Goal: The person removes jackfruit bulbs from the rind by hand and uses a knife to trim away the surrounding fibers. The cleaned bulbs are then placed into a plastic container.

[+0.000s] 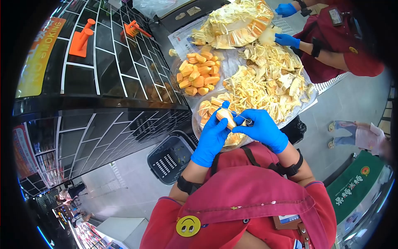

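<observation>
My left hand [213, 139], in a blue glove, is closed around an orange jackfruit pod [226, 118]. In my right hand [263, 130], also blue-gloved, is a small knife [249, 122]; its dark handle end shows between the fingers, and its thin metal blade lies against the pod. Both hands are above a clear bowl [198, 128] of jackfruit pods, partly hidden by my gloves. Just beyond stands a second heap of cleaned orange pods [199, 74]. To its right spreads a large pile of yellow jackfruit strands and rind [267, 85].
At the back lies a big opened jackfruit piece [238, 23]. A co-worker's blue-gloved hands [287, 40] are beside it, at the table's far right. A dark plastic basket [171, 159] stands on the floor to the left, near a black tiled wall [107, 58]. A black bag [295, 129] hangs at right.
</observation>
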`<state>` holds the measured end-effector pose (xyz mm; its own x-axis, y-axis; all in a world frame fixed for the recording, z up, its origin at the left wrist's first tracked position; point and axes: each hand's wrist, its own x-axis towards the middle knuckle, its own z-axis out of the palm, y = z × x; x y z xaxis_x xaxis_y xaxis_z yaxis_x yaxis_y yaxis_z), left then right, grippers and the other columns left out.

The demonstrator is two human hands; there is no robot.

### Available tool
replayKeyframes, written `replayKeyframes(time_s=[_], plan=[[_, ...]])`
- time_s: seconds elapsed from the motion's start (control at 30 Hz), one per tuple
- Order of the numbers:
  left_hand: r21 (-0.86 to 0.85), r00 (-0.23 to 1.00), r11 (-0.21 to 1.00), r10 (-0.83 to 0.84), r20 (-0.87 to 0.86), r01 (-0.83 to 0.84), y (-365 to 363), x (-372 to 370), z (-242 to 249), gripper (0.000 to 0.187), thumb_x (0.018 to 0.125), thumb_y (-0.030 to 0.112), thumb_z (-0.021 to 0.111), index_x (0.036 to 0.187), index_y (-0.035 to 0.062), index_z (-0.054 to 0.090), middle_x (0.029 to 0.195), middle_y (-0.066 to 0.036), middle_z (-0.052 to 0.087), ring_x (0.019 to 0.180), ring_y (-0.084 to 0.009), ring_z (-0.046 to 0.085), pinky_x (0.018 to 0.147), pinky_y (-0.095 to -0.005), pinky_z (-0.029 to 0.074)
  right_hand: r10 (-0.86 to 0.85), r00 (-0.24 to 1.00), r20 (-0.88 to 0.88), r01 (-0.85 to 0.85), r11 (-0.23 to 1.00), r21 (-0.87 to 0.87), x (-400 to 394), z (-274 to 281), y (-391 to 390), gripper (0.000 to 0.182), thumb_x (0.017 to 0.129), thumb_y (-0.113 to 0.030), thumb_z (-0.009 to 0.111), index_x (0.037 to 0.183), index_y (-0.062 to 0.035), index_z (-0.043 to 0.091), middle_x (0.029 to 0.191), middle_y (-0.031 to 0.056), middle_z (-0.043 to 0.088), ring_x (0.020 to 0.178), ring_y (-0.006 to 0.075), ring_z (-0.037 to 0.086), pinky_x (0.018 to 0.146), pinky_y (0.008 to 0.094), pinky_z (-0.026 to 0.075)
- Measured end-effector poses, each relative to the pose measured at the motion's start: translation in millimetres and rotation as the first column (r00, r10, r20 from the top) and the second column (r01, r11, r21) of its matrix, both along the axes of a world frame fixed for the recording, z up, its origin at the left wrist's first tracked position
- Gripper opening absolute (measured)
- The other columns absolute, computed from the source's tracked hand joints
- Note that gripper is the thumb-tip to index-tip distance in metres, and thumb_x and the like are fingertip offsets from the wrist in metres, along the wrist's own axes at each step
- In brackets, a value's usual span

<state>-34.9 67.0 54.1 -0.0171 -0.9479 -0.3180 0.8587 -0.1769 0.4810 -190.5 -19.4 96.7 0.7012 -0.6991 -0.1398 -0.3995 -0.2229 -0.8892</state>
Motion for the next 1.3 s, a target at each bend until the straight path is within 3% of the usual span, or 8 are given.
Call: replayKeyframes(time_s=[0.07,0.27,0.4,0.5,0.8,0.97,1.1,1.3], plan=[[0.010,1.000,1.000,0.001,0.025,-0.002,1,0,2,0.056,0.085,0.009,0.055,0.134,0.0052,0.029,0.114,-0.011,0.049,0.107,-0.0218,0.050,0.090,-0.0323,0.044,-0.021,0.993,0.114,-0.002,0.980,0.200,-2,-6,-1,0.031,0.066,-0.027,0.074,0.086,-0.0049,0.065,0.072,0.0080,0.063,0.059,0.0138,0.057,0.058,0.0271,0.046],[0.087,0.994,0.996,0.015,0.109,-0.025,2,-2,3,0.046,0.086,0.006,0.053,0.128,0.0032,0.036,0.118,-0.011,0.048,0.110,-0.0216,0.049,0.093,-0.0341,0.041,-0.128,0.982,0.136,0.074,0.935,0.347,-5,-14,-1,0.030,0.066,-0.026,0.074,0.085,-0.0044,0.065,0.068,0.0079,0.061,0.057,0.0120,0.054,0.057,0.0260,0.043],[0.075,0.995,0.997,0.023,0.093,-0.030,1,-2,-1,0.046,0.084,0.004,0.055,0.127,0.0029,0.037,0.116,-0.011,0.048,0.108,-0.0215,0.050,0.091,-0.0331,0.044,-0.021,0.996,0.090,0.006,0.986,0.167,-3,-5,-4,0.031,0.066,-0.027,0.074,0.084,-0.0034,0.063,0.064,0.0067,0.058,0.056,0.0101,0.052,0.056,0.0251,0.042],[0.124,0.996,0.991,0.032,0.087,-0.043,1,-2,5,0.043,0.084,0.003,0.055,0.124,0.0027,0.040,0.116,-0.010,0.049,0.107,-0.0213,0.051,0.089,-0.0331,0.045,-0.052,0.976,0.213,0.002,0.973,0.230,-5,-20,-3,0.033,0.067,-0.028,0.074,0.083,-0.0028,0.061,0.062,0.0064,0.056,0.056,0.0103,0.050,0.055,0.0255,0.041],[0.104,0.987,0.993,0.041,0.155,-0.057,1,-3,-4,0.044,0.084,0.001,0.054,0.125,0.0026,0.040,0.116,-0.010,0.049,0.106,-0.0199,0.051,0.090,-0.0330,0.044,-0.047,0.995,0.083,0.027,0.972,0.233,-4,-8,-2,0.035,0.067,-0.031,0.073,0.082,-0.0024,0.061,0.062,0.0056,0.055,0.056,0.0098,0.050,0.054,0.0249,0.041],[0.130,0.987,0.990,0.025,0.159,-0.046,3,-6,3,0.041,0.085,0.002,0.052,0.125,0.0020,0.040,0.117,-0.010,0.049,0.106,-0.0204,0.051,0.092,-0.0339,0.042,-0.049,0.979,0.197,-0.038,0.908,0.417,-5,-20,-4,0.030,0.066,-0.023,0.074,0.086,-0.0026,0.064,0.067,0.0016,0.059,0.060,0.0069,0.051,0.058,0.0232,0.043],[0.133,0.985,0.990,0.029,0.169,-0.052,5,-8,2,0.043,0.086,0.003,0.051,0.127,0.0014,0.038,0.116,-0.009,0.050,0.106,-0.0205,0.052,0.092,-0.0346,0.042,-0.019,0.979,0.204,-0.070,0.903,0.424,-7,-22,-6,0.026,0.067,-0.015,0.072,0.087,-0.0016,0.064,0.069,0.0006,0.060,0.063,0.0063,0.052,0.060,0.0227,0.044],[0.087,0.970,0.995,-0.057,0.238,0.037,-2,-1,7,0.050,0.083,0.004,0.055,0.129,0.0002,0.036,0.116,-0.009,0.050,0.103,-0.0208,0.053,0.089,-0.0344,0.044,-0.278,0.943,0.184,0.158,0.859,0.486,-9,-11,-11,0.016,0.069,-0.007,0.065,0.083,0.0005,0.063,0.069,0.0011,0.060,0.066,0.0058,0.054,0.062,0.0223,0.045]])
